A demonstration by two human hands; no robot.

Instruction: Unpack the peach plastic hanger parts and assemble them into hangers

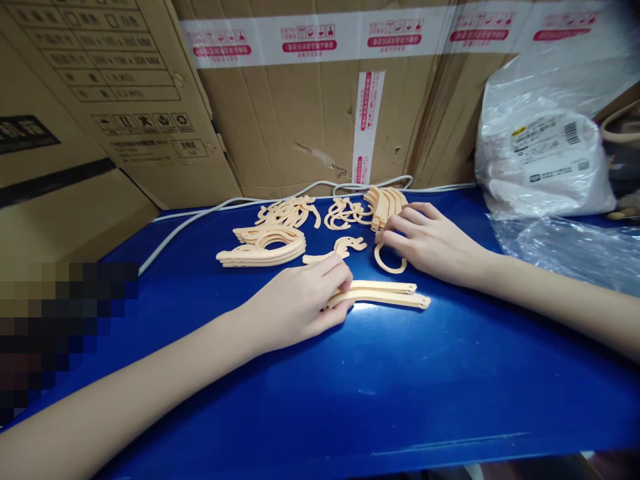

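Observation:
My left hand (310,293) is closed around two long, slightly curved beige strips (390,293) with small holes at their ends, lying side by side just over the blue table. My right hand (425,237) reaches to the back right with curled fingers. Its fingertips meet the near end of a stack of curved beige strips (387,202) and the upper end of a beige hook-shaped piece (393,263); which of them it grips is hidden. Beyond my left hand lies a wavy beige piece (350,247). To its left rests a pile of flat looped beige pieces (265,247).
Loose heaps of small curved beige pieces (290,213) and hooks (345,213) lie at the back of the blue table (380,387). A white cable (200,212) runs behind them. Cardboard boxes (300,120) wall the back and left. Plastic-wrapped packages (545,153) stand right.

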